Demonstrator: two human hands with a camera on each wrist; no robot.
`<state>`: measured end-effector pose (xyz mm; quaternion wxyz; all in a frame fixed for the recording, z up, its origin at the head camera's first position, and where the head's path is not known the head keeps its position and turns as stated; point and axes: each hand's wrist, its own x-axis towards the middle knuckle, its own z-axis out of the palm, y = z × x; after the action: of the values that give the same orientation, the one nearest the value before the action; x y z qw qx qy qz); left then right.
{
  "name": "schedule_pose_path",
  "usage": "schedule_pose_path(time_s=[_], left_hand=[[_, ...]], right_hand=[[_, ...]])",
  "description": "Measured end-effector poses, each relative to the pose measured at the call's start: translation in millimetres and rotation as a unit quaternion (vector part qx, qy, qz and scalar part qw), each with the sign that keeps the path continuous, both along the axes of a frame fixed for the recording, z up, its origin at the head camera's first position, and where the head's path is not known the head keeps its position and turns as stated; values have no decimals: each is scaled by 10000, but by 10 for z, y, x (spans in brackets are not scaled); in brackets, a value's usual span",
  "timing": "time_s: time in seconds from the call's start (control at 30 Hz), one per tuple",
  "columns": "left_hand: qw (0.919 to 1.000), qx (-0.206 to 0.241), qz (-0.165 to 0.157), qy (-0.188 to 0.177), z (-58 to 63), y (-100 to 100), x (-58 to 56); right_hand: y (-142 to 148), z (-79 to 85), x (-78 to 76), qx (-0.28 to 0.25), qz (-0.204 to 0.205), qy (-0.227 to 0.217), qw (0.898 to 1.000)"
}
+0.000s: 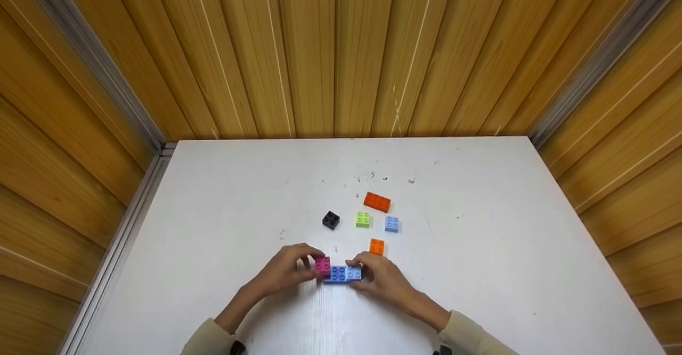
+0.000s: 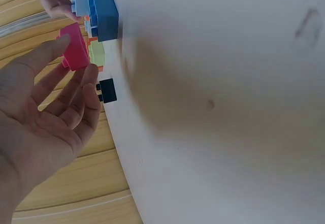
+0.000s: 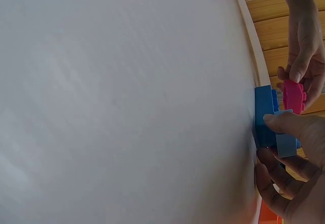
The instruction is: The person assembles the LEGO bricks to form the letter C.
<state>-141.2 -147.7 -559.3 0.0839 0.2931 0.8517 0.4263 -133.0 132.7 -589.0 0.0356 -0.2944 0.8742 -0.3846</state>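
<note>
Between its thumb and fingertips, my left hand (image 1: pixel 287 269) pinches a pink 2x2 toy brick (image 1: pixel 322 266). The pink brick is held off the table, close over the left end of a longer blue brick (image 1: pixel 338 274), whose studs show beside it. A light blue 2x2 brick (image 1: pixel 354 273) sits on the blue brick's right end. My right hand (image 1: pixel 384 277) grips that end, its thumb (image 3: pixel 284 122) across both bricks in the right wrist view. The blue brick stands on the white table.
Behind the hands lie an orange brick (image 1: pixel 376 246), a black brick (image 1: pixel 331 220), a lime green brick (image 1: pixel 362 219), another light blue brick (image 1: pixel 391 224) and a longer red brick (image 1: pixel 377 202). Wood-patterned walls (image 1: pixel 330 56) enclose the white table (image 1: pixel 213 200) at the back and sides.
</note>
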Motion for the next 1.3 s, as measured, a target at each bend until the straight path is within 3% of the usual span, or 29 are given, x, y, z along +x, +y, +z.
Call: schedule_pose_path(time_s=[0.2,0.6,0.83,1.13,1.3], left_hand=[[9994,-163,8,-314,-63,45,20],[9989,-220,33,-406,-80,39,-53],[9981,-583,150,-126,-53,36,-46],[9974,-608,335,-212,-65,38,-22],[9971,-647,358,-187,-59,59,-33]], right_hand=[[3,22,-4,42,-39,-77,10000],[4,35,-10,71,-61,-325,9994],[-7,30,-15,-35,41,-213,9998],[-15,29,-9,28,-7,-408,9992],[-12,1,-17,-68,15,-232,9997]])
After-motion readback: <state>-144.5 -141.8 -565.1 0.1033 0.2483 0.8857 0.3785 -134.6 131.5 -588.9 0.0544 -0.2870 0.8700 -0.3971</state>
